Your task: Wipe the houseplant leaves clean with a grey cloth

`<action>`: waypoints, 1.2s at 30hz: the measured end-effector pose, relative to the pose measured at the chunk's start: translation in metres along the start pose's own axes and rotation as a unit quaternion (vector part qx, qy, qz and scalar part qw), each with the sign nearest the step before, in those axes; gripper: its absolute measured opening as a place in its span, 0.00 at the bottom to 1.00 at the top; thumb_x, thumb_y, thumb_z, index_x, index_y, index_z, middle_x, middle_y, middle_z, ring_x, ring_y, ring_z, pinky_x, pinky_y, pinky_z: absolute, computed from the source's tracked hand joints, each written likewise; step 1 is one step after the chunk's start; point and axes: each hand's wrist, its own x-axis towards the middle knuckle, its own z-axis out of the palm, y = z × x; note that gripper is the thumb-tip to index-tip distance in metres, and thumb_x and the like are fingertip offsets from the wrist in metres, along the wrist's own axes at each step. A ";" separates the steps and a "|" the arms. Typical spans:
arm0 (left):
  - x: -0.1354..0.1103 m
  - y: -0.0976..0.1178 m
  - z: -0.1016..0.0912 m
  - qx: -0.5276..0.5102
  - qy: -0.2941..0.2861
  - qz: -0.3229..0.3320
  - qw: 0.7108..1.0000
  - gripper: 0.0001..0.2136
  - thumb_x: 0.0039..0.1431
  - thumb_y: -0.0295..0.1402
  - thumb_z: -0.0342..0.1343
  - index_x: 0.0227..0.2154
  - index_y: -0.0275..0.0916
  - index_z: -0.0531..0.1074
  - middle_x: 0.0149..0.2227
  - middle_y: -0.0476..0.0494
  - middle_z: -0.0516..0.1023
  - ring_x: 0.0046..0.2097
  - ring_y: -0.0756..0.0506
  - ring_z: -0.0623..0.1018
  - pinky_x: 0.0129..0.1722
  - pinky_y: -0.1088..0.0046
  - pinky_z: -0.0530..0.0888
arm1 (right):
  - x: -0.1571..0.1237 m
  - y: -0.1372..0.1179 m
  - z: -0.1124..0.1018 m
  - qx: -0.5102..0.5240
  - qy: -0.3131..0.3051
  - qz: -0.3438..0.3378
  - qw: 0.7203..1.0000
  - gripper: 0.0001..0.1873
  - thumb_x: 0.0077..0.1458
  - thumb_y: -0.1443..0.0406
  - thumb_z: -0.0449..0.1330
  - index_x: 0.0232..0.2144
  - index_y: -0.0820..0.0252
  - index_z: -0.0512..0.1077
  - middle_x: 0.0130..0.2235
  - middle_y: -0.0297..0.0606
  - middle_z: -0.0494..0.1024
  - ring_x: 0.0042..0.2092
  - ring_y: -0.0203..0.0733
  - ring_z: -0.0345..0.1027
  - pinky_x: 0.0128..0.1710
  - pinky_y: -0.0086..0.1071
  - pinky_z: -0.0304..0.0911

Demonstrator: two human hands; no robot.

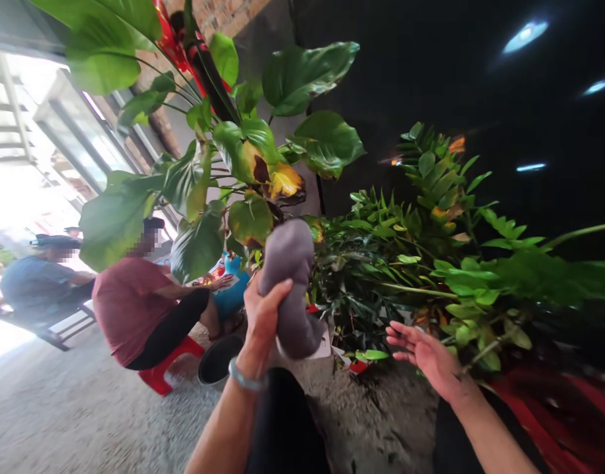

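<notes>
My left hand (265, 316), with a pale bangle at its wrist, is wrapped round a grey stuffed cloth piece (295, 289). This piece is plump and curved, held upright in front of the plants, and slightly blurred. Nothing lies in my right hand (425, 355), which is held out with its fingers apart near the lower leaves of the green plants (460, 276). The fingers on the far side of the stuffed piece are mostly hidden.
A large-leaved plant (243, 145) rises ahead, some leaves yellowed. At left, a person in a red shirt (134, 303) sits on a red stool (171, 365) near a blue stuffed item (233, 289). A black bucket (220, 361) stands on the concrete floor. Another person (45, 276) sits farther back.
</notes>
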 end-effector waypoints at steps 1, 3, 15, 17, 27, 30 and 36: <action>0.014 0.002 0.007 -0.010 0.010 0.015 1.000 0.18 0.37 0.37 0.67 0.35 0.36 0.77 0.30 0.48 0.80 0.29 0.47 0.75 0.30 0.73 0.72 | -0.001 0.000 0.005 0.001 0.011 -0.005 1.000 0.24 0.41 0.48 0.66 0.37 0.56 0.82 0.47 0.52 0.83 0.51 0.61 0.74 0.45 0.50 0.67; 0.025 -0.007 0.019 -0.008 0.004 -0.001 1.000 0.19 0.36 0.37 0.67 0.36 0.36 0.78 0.30 0.48 0.80 0.30 0.47 0.76 0.30 0.73 0.72 | -0.004 -0.001 0.014 0.004 0.029 -0.009 1.000 0.23 0.40 0.48 0.66 0.35 0.55 0.82 0.45 0.50 0.83 0.49 0.61 0.74 0.44 0.50 0.67; -0.055 -0.029 0.009 -0.036 -0.048 -0.121 0.991 0.19 0.35 0.38 0.69 0.33 0.37 0.77 0.27 0.49 0.79 0.28 0.47 0.75 0.29 0.72 0.73 | -0.005 -0.003 0.006 -0.003 0.023 -0.002 1.000 0.23 0.43 0.46 0.64 0.35 0.56 0.82 0.44 0.52 0.84 0.49 0.62 0.75 0.45 0.51 0.67; -0.024 -0.018 0.016 -0.047 -0.001 -0.054 0.997 0.19 0.36 0.38 0.68 0.35 0.38 0.76 0.30 0.49 0.80 0.30 0.47 0.76 0.32 0.73 0.73 | -0.006 -0.004 0.008 0.000 0.029 0.002 1.000 0.22 0.43 0.47 0.64 0.35 0.54 0.82 0.44 0.50 0.84 0.50 0.62 0.74 0.45 0.51 0.67; -0.111 -0.087 0.012 0.007 -0.228 -0.263 0.938 0.20 0.32 0.36 0.67 0.34 0.36 0.78 0.25 0.48 0.77 0.27 0.45 0.73 0.28 0.71 0.70 | -0.004 0.001 0.010 0.009 0.057 0.001 0.998 0.20 0.43 0.48 0.64 0.33 0.54 0.82 0.42 0.49 0.84 0.47 0.60 0.76 0.42 0.48 0.68; -0.095 -0.055 0.009 0.008 -0.166 -0.173 0.971 0.23 0.32 0.37 0.69 0.37 0.36 0.78 0.27 0.49 0.78 0.30 0.45 0.75 0.31 0.70 0.72 | -0.005 -0.002 0.010 0.011 0.044 -0.002 0.999 0.21 0.43 0.48 0.65 0.34 0.55 0.82 0.43 0.51 0.84 0.47 0.61 0.75 0.43 0.50 0.68; -0.014 -0.020 0.024 -0.031 -0.015 -0.045 0.998 0.22 0.38 0.39 0.67 0.40 0.36 0.75 0.31 0.48 0.80 0.31 0.47 0.76 0.33 0.72 0.73 | -0.004 -0.004 0.010 0.017 0.035 -0.010 0.999 0.21 0.41 0.48 0.66 0.34 0.53 0.83 0.44 0.49 0.84 0.48 0.60 0.76 0.44 0.49 0.68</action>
